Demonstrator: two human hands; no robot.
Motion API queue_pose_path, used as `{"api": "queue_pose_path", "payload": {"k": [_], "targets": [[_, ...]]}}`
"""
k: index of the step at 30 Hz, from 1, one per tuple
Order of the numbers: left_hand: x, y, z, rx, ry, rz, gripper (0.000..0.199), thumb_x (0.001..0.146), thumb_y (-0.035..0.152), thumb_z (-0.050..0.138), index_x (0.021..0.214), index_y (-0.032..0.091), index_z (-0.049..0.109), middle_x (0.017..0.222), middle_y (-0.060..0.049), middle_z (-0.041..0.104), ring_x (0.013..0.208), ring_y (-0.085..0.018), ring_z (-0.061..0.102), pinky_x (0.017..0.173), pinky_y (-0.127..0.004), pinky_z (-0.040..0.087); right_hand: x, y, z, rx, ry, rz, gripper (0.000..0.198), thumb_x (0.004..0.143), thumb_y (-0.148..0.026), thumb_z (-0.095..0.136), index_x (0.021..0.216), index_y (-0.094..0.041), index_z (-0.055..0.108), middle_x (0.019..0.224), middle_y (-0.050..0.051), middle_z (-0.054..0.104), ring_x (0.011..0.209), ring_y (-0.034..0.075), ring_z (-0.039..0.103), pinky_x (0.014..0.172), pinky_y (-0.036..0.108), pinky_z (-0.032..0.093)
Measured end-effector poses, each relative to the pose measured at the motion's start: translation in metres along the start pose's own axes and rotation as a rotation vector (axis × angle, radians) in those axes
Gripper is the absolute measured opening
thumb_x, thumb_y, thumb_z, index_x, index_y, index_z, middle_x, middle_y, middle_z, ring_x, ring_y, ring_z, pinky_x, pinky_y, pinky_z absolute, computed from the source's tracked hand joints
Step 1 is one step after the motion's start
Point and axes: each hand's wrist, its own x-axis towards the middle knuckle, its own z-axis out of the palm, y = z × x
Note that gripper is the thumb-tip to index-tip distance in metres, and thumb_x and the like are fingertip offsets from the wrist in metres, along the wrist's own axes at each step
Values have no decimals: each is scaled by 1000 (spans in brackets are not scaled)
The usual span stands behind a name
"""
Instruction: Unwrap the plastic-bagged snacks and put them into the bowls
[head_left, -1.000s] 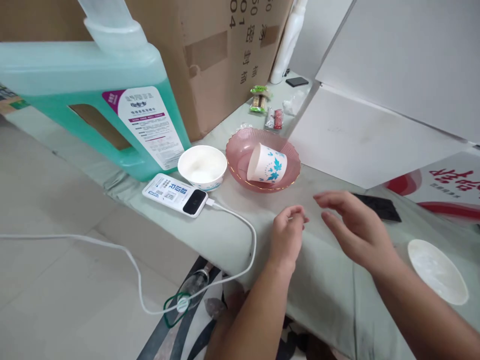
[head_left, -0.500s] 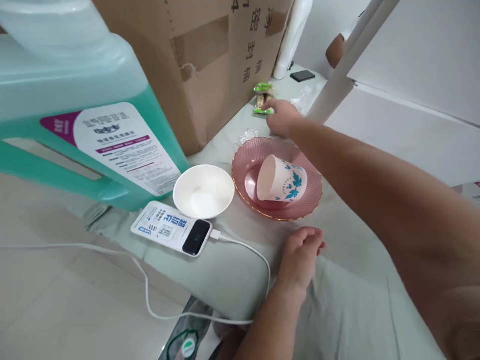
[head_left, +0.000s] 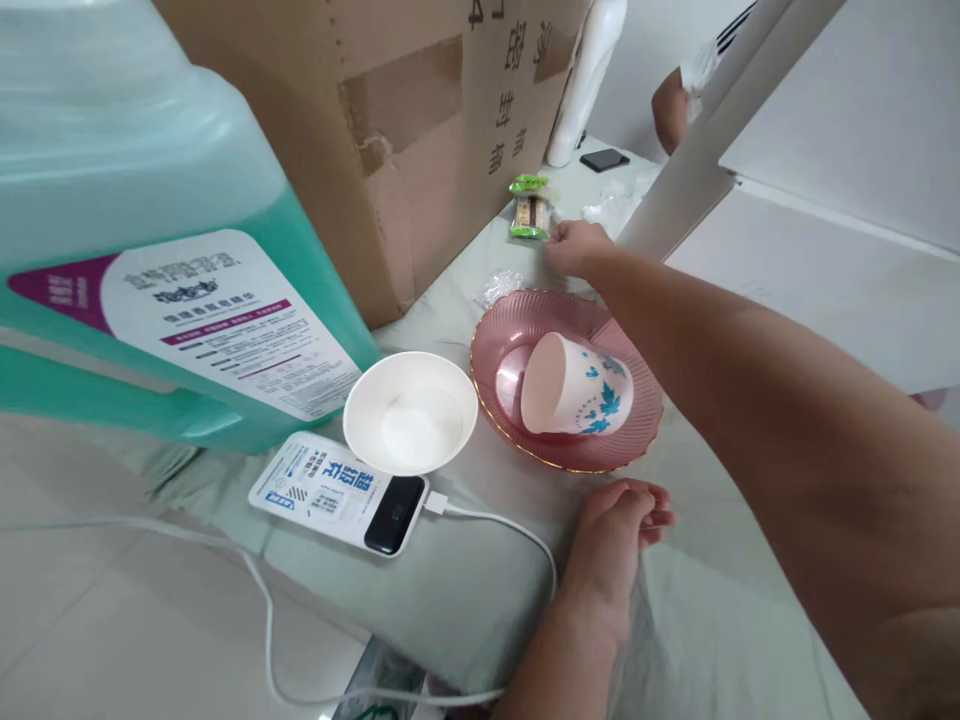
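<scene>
My right hand (head_left: pixel 577 248) reaches across the back of the cloth-covered surface, its fingers curled in beside a wrapped snack (head_left: pixel 530 215) in clear and green film. Whether the fingertips pinch anything is hidden. My left hand (head_left: pixel 619 515) rests loosely closed in front of the pink plate (head_left: pixel 495 320), with nothing seen in it. On that gold-rimmed plate a white paper cup (head_left: pixel 577 388) with blue leaves lies on its side, mouth to the left. A white bowl (head_left: pixel 410 413) stands left of the plate, and crumpled clear wrap (head_left: pixel 501 287) lies behind it.
A power bank (head_left: pixel 337 492) with a plugged-in white cable (head_left: pixel 499 518) lies at the front left. A large jug of green liquid (head_left: pixel 300 260) and a cardboard box (head_left: pixel 420 200) stand behind. Farther back are a dark phone-like slab (head_left: pixel 604 160) and a white panel (head_left: pixel 832 250).
My right hand has drawn back slightly from the snack, its pointing finger now curled in. My left hand stays by the plate. The camera view has shifted a little.
</scene>
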Motion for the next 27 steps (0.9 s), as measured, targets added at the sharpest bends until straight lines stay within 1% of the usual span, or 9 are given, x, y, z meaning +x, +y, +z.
{"api": "queue_pose_path", "payload": {"k": [3, 5, 8, 10, 13, 17, 21, 24, 27], "targets": [[-1, 1, 1, -52, 25, 0, 22, 66, 33, 67, 77, 15, 70, 88, -6, 69, 82, -17, 67, 78, -29, 42, -29, -23, -43, 238, -33, 64, 15, 87, -35, 59, 86, -21, 62, 74, 3, 59, 73, 19, 59, 76, 43, 56], [-2, 2, 2, -64, 32, 3, 21, 64, 33, 68, 75, 15, 71, 85, -5, 68, 81, -16, 66, 76, -28, 41, -73, -41, -78, 450, 10, 25, 16, 87, -37, 59, 95, -23, 62, 74, 0, 57, 73, 18, 60, 74, 41, 56], [-4, 6, 3, -81, 10, 24, 23, 62, 34, 73, 74, 15, 70, 81, -4, 67, 79, -15, 64, 78, -28, 41, -172, -54, -126, 748, 159, 46, 12, 84, -34, 62, 95, -28, 58, 86, -1, 60, 79, 19, 63, 76, 41, 54], [-6, 9, 4, -152, -11, 62, 25, 61, 36, 77, 73, 16, 68, 81, -3, 67, 81, -15, 64, 81, -28, 43, -248, -47, -143, 1005, 294, 104, 14, 82, -33, 67, 90, -33, 55, 86, -2, 60, 79, 19, 65, 70, 37, 52], [-9, 11, 4, -237, -80, 115, 30, 60, 39, 81, 75, 18, 67, 86, -3, 69, 89, -17, 66, 88, -29, 46, -355, -26, -139, 1236, 381, 373, 20, 82, -40, 75, 88, -39, 56, 90, -4, 62, 68, 17, 62, 57, 33, 49], [-15, 3, 9, 10, -337, 89, 39, 67, 36, 82, 101, 19, 72, 112, -7, 71, 106, -19, 66, 95, -30, 47, -454, -13, -109, 1376, 391, 608, 21, 84, -47, 72, 95, -42, 55, 97, -4, 66, 69, 18, 66, 58, 35, 53], [-27, -19, 23, 354, -402, 136, 42, 70, 26, 80, 110, 20, 68, 110, -6, 71, 105, -20, 65, 96, -33, 47, -502, -17, -97, 1463, 317, 701, 20, 88, -45, 67, 98, -41, 50, 109, -4, 68, 83, 21, 72, 70, 40, 58], [-37, -37, 33, 521, -400, 146, 41, 71, 24, 79, 109, 18, 67, 108, -7, 71, 100, -21, 65, 90, -33, 51, -525, -17, -103, 1473, 296, 704, 22, 89, -46, 65, 99, -38, 47, 112, -2, 68, 95, 23, 71, 74, 42, 59], [-43, -57, 46, 598, -368, 137, 44, 70, 22, 78, 112, 19, 65, 103, -7, 71, 93, -20, 66, 81, -32, 53, -548, -5, -116, 1428, 245, 664, 22, 90, -48, 64, 105, -39, 50, 112, -1, 69, 96, 22, 71, 84, 45, 58]]}}
